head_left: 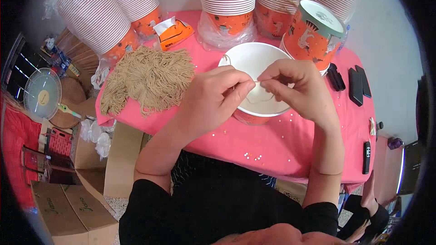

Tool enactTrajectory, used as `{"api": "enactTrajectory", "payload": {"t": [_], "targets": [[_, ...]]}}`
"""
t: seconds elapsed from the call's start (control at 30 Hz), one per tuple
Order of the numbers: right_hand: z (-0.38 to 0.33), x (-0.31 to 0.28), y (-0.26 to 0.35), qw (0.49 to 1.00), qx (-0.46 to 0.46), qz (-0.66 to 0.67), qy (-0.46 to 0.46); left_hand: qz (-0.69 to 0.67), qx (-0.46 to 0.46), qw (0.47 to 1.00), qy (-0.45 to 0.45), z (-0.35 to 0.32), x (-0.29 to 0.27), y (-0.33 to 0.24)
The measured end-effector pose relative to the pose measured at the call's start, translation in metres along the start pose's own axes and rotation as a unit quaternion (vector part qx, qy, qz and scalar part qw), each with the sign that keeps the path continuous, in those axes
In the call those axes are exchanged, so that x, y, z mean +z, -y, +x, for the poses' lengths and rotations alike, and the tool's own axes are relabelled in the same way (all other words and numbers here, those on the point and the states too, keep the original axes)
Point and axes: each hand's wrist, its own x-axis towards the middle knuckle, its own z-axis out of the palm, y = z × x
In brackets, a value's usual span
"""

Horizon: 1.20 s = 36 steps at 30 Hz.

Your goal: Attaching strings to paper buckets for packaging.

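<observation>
From my station I see the string bridging a small gap between my two hands, pinched by thumb and forefinger of the left hand and by the fingertips of the right hand, over the white mouth of the tub. It looks thin and pale, with a slack curve hanging below the fingers against the tub's inside. Beyond the left hand, a tan heap of yarn lies in loose, wavy strands on the pink tabletop.
</observation>
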Motion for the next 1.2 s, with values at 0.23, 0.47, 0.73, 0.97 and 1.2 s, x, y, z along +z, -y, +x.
{"api": "enactTrajectory", "payload": {"t": [0.23,0.47,0.73,0.97,1.2], "targets": [[0.010,-0.036,-0.019,0.975,-0.055,-0.081,-0.199,0.103,0.145,0.984,0.012,-0.011,0.025,-0.016],[0.011,-0.036,-0.020,0.968,-0.086,-0.231,-0.053,0.220,0.108,0.968,0.043,-0.011,0.007,-0.003],[0.019,-0.020,-0.025,0.985,-0.034,-0.167,-0.022,0.027,-0.059,0.998,0.019,0.002,-0.012,0.023],[0.014,-0.019,-0.026,0.996,-0.022,-0.076,0.035,0.123,0.043,0.991,0.005,-0.008,-0.002,0.041],[0.007,-0.007,-0.018,0.930,-0.174,-0.323,0.029,0.261,0.264,0.926,-0.068,-0.018,-0.005,0.043]]}}
